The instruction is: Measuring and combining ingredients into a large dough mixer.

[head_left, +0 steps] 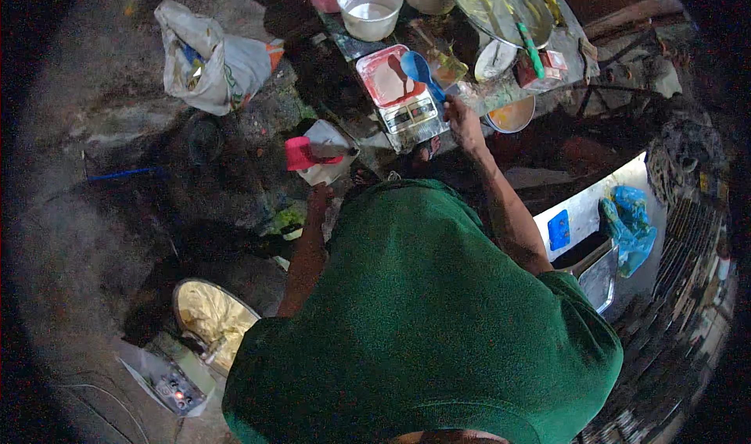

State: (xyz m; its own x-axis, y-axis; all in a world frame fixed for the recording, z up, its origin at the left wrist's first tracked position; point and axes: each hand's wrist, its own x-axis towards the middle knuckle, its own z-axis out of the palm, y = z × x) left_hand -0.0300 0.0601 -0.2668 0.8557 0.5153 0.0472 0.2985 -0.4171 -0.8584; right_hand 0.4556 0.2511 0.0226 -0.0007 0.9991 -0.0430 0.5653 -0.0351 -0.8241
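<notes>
The dark floor (86, 233) gives the widest room for moving, out to the left, while the crowded desk (493, 102) runs across the top, its left edge slanting down to a near corner close to the person's feet. At the right a pale metal surface (583, 194) sits beside the right forearm, limiting room on that side. A white sack (246, 64) stands on the floor, well apart from the desk's left edge. On the desk, a wide metal basin (479, 2) and a white tub (368, 29) line the far part, beyond a scale with a red tray (373, 75) near the corner. Below the desk's front edge, a bowl (530, 119) with orange contents shows just beside the right wrist. The left hand (319, 197) is at the near side of a white container (325, 135); I cannot tell whether its fingers are pinching it. The right hand (465, 123) has its fingers closed around the handle of a blue spoon (417, 67), its bowl above the tray's right edge. A pink scoop (298, 154) overlaps the container's left side.
</notes>
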